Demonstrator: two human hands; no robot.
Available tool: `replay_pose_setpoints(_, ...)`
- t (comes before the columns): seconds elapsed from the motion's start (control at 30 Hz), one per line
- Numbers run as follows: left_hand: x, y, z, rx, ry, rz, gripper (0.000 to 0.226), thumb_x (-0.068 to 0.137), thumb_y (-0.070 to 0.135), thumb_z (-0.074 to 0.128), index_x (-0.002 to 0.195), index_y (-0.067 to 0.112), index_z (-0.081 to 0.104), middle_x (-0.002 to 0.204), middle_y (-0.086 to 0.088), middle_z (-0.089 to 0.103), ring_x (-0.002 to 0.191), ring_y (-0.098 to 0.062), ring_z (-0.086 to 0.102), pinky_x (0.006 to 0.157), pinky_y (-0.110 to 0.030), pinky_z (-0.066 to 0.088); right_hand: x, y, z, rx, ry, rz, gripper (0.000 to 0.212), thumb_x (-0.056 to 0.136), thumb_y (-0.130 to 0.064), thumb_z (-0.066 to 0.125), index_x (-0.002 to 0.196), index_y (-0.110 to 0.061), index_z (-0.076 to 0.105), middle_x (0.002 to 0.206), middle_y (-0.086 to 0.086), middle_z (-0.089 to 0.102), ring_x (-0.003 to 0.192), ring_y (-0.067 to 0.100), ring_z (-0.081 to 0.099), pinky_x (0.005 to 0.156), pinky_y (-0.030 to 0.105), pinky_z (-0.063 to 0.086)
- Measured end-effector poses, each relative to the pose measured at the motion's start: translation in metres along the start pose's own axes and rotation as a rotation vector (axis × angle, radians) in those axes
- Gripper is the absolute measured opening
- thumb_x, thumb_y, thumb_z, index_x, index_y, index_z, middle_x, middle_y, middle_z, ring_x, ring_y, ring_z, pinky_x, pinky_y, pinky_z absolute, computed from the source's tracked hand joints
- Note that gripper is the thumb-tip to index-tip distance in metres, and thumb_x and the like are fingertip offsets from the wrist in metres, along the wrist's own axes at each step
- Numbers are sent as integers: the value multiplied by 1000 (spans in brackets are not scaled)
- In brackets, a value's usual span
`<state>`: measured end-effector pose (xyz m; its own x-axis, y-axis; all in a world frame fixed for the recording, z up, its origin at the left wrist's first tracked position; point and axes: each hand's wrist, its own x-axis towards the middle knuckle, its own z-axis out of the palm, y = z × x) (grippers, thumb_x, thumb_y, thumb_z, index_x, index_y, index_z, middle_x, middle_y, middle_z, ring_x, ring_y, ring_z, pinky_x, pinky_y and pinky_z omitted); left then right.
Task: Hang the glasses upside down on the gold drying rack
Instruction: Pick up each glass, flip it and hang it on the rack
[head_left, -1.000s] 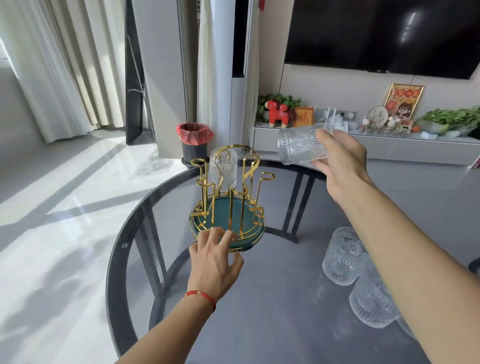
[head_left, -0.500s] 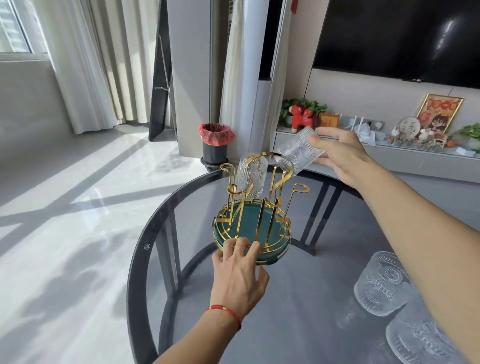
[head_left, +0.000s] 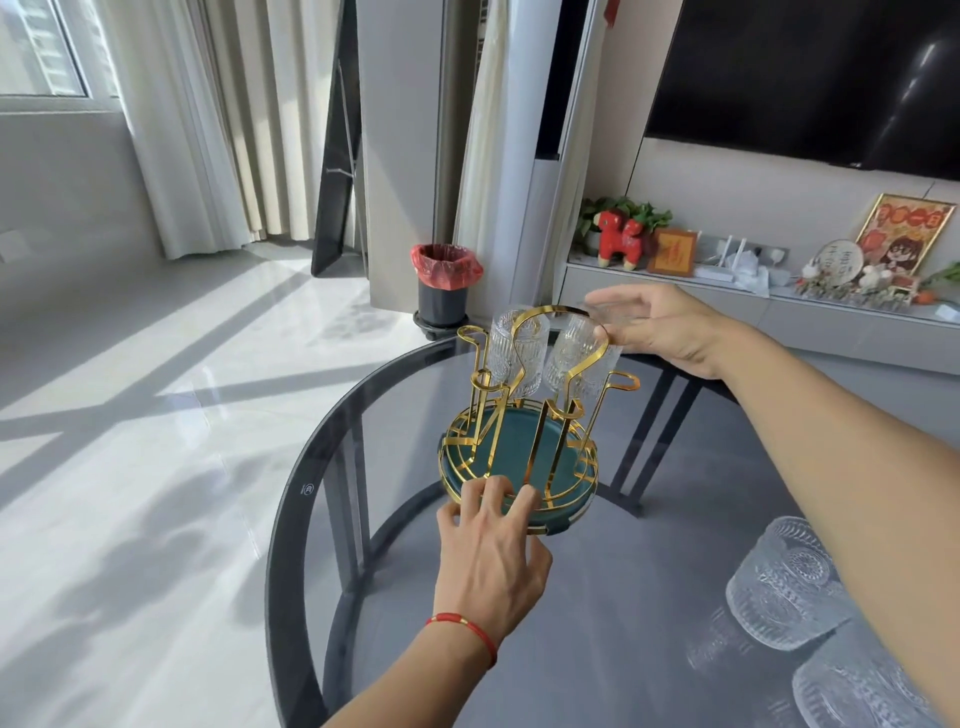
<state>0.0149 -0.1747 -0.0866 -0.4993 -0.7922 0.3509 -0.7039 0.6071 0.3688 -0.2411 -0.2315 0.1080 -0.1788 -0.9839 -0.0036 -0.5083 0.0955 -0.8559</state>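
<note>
The gold drying rack (head_left: 540, 384) with its green round base (head_left: 514, 447) stands on the round glass table (head_left: 597, 597). One ribbed glass (head_left: 517, 353) hangs upside down on a back-left peg. A second ribbed glass (head_left: 582, 358) sits upside down and tilted over a back-right peg, and my right hand (head_left: 660, 327) grips its base from above. My left hand (head_left: 488, 551) rests its fingertips on the near rim of the base. Two more patterned glasses (head_left: 784, 582) (head_left: 857, 686) stand on the table at the lower right, partly behind my right forearm.
The table edge curves close on the left, with bright tiled floor beyond. A bin with a red bag (head_left: 444, 283) stands on the floor behind the rack. A TV shelf with ornaments (head_left: 753, 270) runs along the far right wall.
My right hand has turned the glass from sideways to upside down and lowered it onto the rack's back-right peg. My left hand has stayed on the base. The camera moved closer.
</note>
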Motion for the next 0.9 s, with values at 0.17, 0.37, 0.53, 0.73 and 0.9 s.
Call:
replay_pose_setpoints(0.17,1,0,0,4,-1,-3,40,88,40,57,126,31,48,131,-2,53,125,-28,43,95,-51,44,3,1,4,-72,-115,36,74,57,-19,93,127,-29,70,156,0,57,151,19,44,129,47,24)
replay_pose_setpoints(0.37,2,0,0,13,1,1,39,87,39,57,125,32,48,129,-1,53,123,-28,43,94,-50,45,12,-1,3,-95,-267,68,79,75,17,81,142,-21,64,150,-7,62,133,-1,61,121,34,38)
replay_pose_setpoints(0.53,3,0,0,11,3,7,38,87,38,59,123,32,49,128,-3,54,120,-28,45,92,-50,46,-2,-3,8,-92,-232,31,92,82,23,72,159,-21,45,170,-4,39,158,10,29,128,34,26)
replay_pose_setpoints(0.73,3,1,-2,17,30,31,31,89,32,61,119,24,59,125,-6,55,114,-28,48,87,-49,50,-59,4,10,-53,105,-66,65,92,11,62,147,-23,60,157,-4,56,148,15,49,125,41,35)
replay_pose_setpoints(0.9,-3,5,-8,82,77,91,32,82,21,71,113,14,67,123,-13,62,115,-36,53,84,-52,51,-143,11,25,-95,316,-148,42,94,5,58,118,-25,75,126,-9,75,115,5,72,107,34,54)
